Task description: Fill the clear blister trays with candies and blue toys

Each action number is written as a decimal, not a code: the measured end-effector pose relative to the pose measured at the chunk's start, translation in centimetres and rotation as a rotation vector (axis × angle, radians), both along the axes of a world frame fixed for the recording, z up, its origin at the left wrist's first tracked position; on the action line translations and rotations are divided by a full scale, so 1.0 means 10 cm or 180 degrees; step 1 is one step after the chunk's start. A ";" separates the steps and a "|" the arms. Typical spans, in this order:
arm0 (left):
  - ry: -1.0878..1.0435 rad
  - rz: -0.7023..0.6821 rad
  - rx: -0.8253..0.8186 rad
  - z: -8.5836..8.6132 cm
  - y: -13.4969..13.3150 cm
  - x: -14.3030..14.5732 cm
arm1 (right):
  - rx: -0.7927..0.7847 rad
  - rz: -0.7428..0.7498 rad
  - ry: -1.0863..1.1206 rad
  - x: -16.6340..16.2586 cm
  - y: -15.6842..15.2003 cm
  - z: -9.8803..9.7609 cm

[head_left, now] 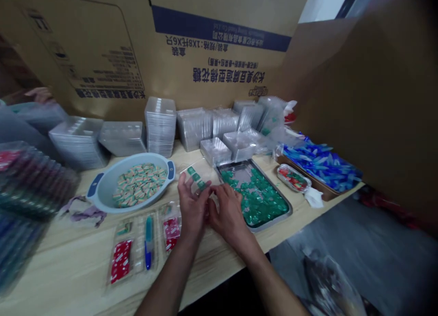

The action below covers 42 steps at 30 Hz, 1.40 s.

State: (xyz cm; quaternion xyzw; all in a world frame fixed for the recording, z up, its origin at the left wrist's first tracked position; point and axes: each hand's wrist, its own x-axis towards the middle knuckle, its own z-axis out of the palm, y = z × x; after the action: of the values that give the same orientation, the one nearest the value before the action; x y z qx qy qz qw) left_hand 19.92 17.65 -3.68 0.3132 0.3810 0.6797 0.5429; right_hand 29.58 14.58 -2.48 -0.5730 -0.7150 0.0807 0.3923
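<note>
While both hands hover mid-table, the L hand [192, 207] is part open, fingers spread & tips on a small clear tray [195, 179] that holds a few green sweets [191, 171]. The R hand [227, 211] is more curled, its fingertips [216, 189] at the tray's lower edge. Can't tell if either hand has a firm grip. The tray sits on the wood table [68, 245], btwn the hands & the steel pan [270, 172], just beside the pan's corner.

The pan is full of green wrapped sweets [256, 197], just R of the R hand. L of the hands is a pale blue bowl [102, 183] w/ striped sweets [138, 184]. Nearer the person: 3 clear trays w/ red & blue items, incl. one w/ a red pack [121, 261], one w/ a blue stick [148, 247] & one w/ red sweets [171, 231]. Behind: stacks of clear trays [160, 126]. Far R: a foil dish of red & green sweets [292, 178] & a brown tray of blue sweets [321, 165]. Far L, blurred stacks of filled trays [30, 183]. A cardboard sheet [219, 47] stands along the back.
</note>
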 end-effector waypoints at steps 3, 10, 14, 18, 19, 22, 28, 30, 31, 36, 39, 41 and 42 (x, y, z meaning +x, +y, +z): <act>-0.0089 0.0062 -0.0124 0.01 0.05 -0.06 | 0.0146 -0.0050 0.0379 0.29 0.13 -0.01; -0.0289 -0.0174 -0.0213 0.01 0.08 -0.10 | -0.1238 -0.1027 -0.0915 1.16 0.60 -0.23; -0.0457 -0.0321 -0.0395 -0.01 0.09 -0.08 | -0.1411 -0.0951 -0.1190 1.17 0.73 -0.35; -0.0428 -0.0359 -0.0454 -0.01 0.08 -0.08 | -0.1468 -0.1061 -0.1049 1.15 0.77 -0.35; -0.0401 -0.0359 -0.0442 -0.01 0.08 -0.08 | -0.1460 -0.1069 -0.0977 1.17 0.76 -0.34; -0.0280 -0.0347 -0.0365 -0.01 0.06 -0.07 | -0.1423 -0.1098 -0.0807 1.26 0.73 -0.29; -0.0044 -0.0219 -0.0174 -0.04 0.06 -0.04 | -0.1466 -0.1312 -0.0902 1.28 0.66 -0.29; -0.0037 -0.0182 -0.0161 -0.05 0.06 -0.05 | -0.1469 -0.1229 -0.0983 1.20 0.66 -0.32; -0.0038 -0.0187 -0.0174 -0.06 0.06 -0.05 | -0.1468 -0.1198 -0.1020 1.15 0.67 -0.34; 0.0240 -0.0290 -0.0249 -0.11 0.06 -0.07 | -0.1404 -0.1248 -0.1004 1.02 0.71 -0.38; 0.0591 -0.0315 -0.0216 -0.13 0.05 -0.06 | -0.1214 -0.1069 -0.0718 1.01 0.68 -0.34; 0.1000 -0.0244 -0.0069 -0.12 0.02 -0.04 | -0.0825 -0.0661 -0.0056 0.94 0.60 -0.29; 0.1268 -0.0188 0.0028 -0.10 0.00 -0.03 | -0.0590 -0.0422 0.0341 0.88 0.55 -0.26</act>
State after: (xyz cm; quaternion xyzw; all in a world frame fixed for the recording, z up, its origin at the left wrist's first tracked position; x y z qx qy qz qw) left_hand 19.65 17.61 -4.69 0.4549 0.4684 0.5898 0.4751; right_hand 38.37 20.06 -5.09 -0.6478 -0.6430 0.1509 0.3797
